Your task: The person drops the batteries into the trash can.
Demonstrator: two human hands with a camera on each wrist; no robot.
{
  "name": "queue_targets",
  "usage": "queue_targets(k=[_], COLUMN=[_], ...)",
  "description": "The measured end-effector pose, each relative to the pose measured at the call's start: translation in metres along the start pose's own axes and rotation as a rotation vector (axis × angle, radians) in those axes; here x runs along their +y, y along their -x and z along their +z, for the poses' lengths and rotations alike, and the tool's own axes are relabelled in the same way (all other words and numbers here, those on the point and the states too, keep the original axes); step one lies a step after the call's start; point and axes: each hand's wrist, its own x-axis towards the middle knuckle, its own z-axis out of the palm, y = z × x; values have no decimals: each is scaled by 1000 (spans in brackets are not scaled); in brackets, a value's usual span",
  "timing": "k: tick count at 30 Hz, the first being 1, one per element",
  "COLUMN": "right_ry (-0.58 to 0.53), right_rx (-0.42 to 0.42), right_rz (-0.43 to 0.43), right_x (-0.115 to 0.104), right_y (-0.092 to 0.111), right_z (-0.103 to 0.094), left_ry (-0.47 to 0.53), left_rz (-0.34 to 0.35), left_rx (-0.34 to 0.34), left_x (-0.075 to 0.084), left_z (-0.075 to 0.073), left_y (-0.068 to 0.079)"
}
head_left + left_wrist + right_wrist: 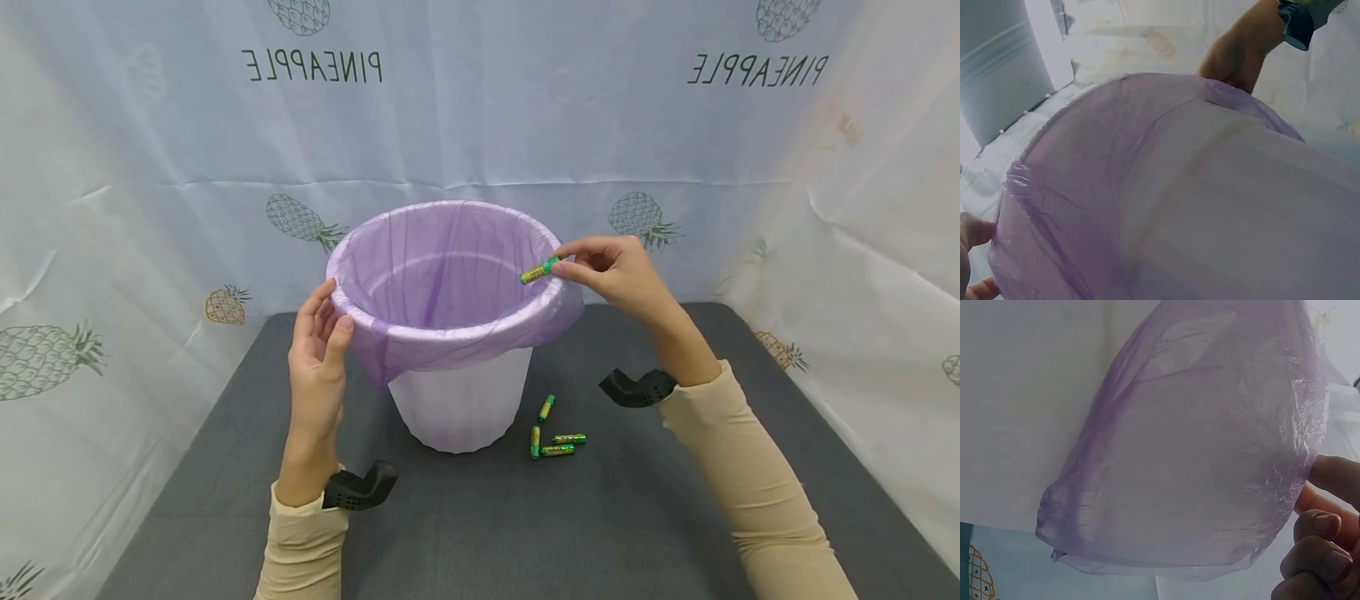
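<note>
A white bin (pixel 465 400) lined with a purple bag (pixel 442 275) stands upright on the table. My left hand (pixel 318 358) touches the left side of its bag-covered rim, thumb and fingertips against the bag. Between the thumb and fingers of my right hand (pixel 615 271) a green and yellow battery (pixel 538 271) is pinched, held over the right part of the rim. In the right wrist view the right hand (pixel 1325 537) is beside the bag, and the battery is hidden there. Several similar batteries (pixel 557 450) lie on the table to the right of the bin's base.
The dark grey table (pixel 465 533) extends around the bin. Behind it hangs a white curtain (pixel 480 125) with pineapple prints, and similar sheets flank both sides. Black wrist devices (pixel 637 388) are worn on both forearms.
</note>
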Motion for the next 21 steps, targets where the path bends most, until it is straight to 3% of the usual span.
queue_targets(k=[12, 21], right_ry=[-75, -94], right_rx=[47, 114], right_rz=[-39, 49], right_x=[6, 16], right_y=[4, 28], right_z=[3, -4], left_ry=[0, 4], left_rz=[-11, -10], left_rx=[2, 4], left_x=[1, 1], left_z=[1, 1], left_y=[0, -1])
